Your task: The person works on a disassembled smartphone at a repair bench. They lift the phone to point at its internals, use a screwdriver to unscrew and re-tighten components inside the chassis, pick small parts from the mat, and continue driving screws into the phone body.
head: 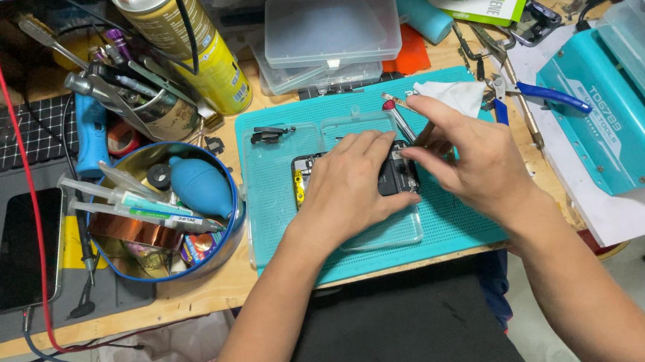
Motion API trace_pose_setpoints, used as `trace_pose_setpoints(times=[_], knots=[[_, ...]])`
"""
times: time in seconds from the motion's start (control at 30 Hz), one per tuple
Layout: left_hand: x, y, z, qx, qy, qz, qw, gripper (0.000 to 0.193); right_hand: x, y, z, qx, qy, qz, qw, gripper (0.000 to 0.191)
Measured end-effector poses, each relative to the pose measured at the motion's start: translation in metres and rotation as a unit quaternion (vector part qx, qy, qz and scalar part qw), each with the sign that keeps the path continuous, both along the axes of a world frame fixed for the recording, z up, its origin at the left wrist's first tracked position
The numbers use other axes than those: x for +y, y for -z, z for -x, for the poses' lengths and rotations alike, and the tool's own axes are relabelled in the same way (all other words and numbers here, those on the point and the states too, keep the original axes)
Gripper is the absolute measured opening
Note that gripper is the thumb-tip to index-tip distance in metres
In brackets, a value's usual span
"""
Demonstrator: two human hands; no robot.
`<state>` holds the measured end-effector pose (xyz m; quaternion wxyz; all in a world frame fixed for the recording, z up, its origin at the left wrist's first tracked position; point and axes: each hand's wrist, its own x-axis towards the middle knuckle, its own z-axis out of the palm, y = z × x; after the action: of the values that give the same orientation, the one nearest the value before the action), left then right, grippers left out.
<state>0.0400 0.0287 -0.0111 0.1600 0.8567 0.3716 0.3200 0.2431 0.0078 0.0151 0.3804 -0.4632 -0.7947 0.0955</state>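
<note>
pressing down with your left hand (pixel 352 181), fingers spread flat and open, you pin an opened phone (pixel 388 174) on the teal mat (pixel 461 225) in the middle of the wooden table (pixel 212 291), while your right hand (pixel 473 157) is closed in a pinch around a thin metal tool (pixel 401 117) angled at the phone's upper right edge. this looks like the prying or part-lifting stage, and the next move likely calls for a small, steady tip. the phone shows dark inner parts with a yellow strip at its left.
</note>
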Motion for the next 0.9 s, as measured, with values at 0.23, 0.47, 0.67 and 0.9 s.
trace_pose_setpoints(times=[0.23, 0.47, 0.67, 0.9], knots=[[-0.0003, 0.0002, 0.0003, 0.006, -0.002, 0.013, 1.0, 0.08, 0.0002, -0.0032, -0.0013, 0.049, -0.029, 0.03, 0.998, 0.061], [0.0008, 0.0001, -0.0005, 0.007, 0.0, 0.004, 1.0, 0.078, 0.0024, 0.0, -0.0093, 0.086, -0.1, 0.068, 0.989, 0.056], [-0.0002, 0.0003, -0.0002, 0.008, -0.001, 0.004, 1.0, 0.08, 0.003, 0.0012, -0.0005, 0.015, 0.034, 0.023, 0.999, 0.054], [0.0004, -0.0005, -0.0007, 0.012, -0.003, 0.013, 1.0, 0.078, 0.0035, -0.0058, -0.0009, 0.032, -0.001, 0.006, 0.999, 0.05]])
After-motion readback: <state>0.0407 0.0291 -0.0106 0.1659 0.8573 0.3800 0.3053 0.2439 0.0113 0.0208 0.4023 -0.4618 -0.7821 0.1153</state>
